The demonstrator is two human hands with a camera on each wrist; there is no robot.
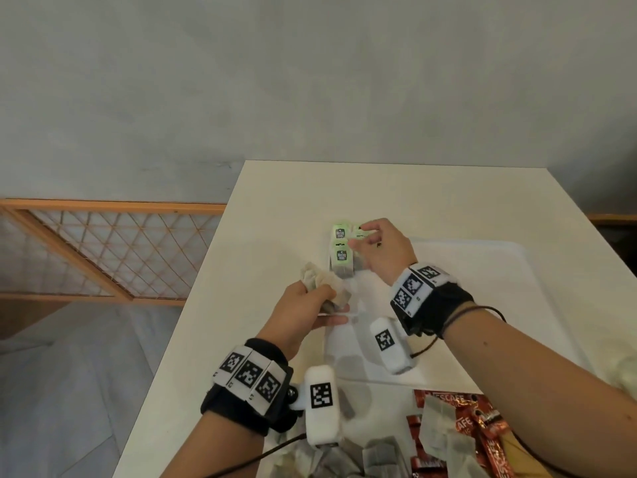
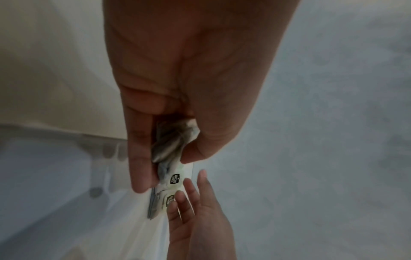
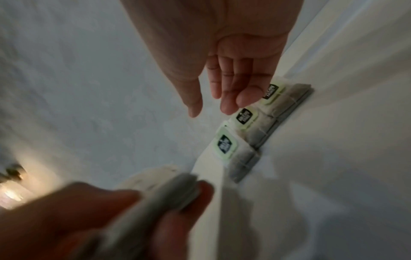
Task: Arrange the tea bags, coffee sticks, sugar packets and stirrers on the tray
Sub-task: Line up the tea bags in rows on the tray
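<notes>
On the white table [image 1: 275, 208], left to right:

Left hand [image 1: 303, 312]: fingers and thumb curled round a bunch of loose tea bags [image 1: 322, 284], pinching them; held above the near-left corner of the tray.

Row of tea bags [image 1: 341, 257]: three bags with green tags, lying flat side by side at the far-left corner of the tray, against its wall; the right wrist view shows them in a line along that edge.

Right hand [image 1: 379, 250]: fingers relaxed and slightly spread, fingertips [image 3: 229, 105] just above or touching the tag of the middle or far bag; contact cannot be told. Nothing is clasped in it.

Tray [image 1: 537, 270]: white, shallow, on the right half of the table.

Supply pile [image 1: 458, 439]: red coffee sticks and more tea bags heaped at the near edge, apart from the tray.
</notes>
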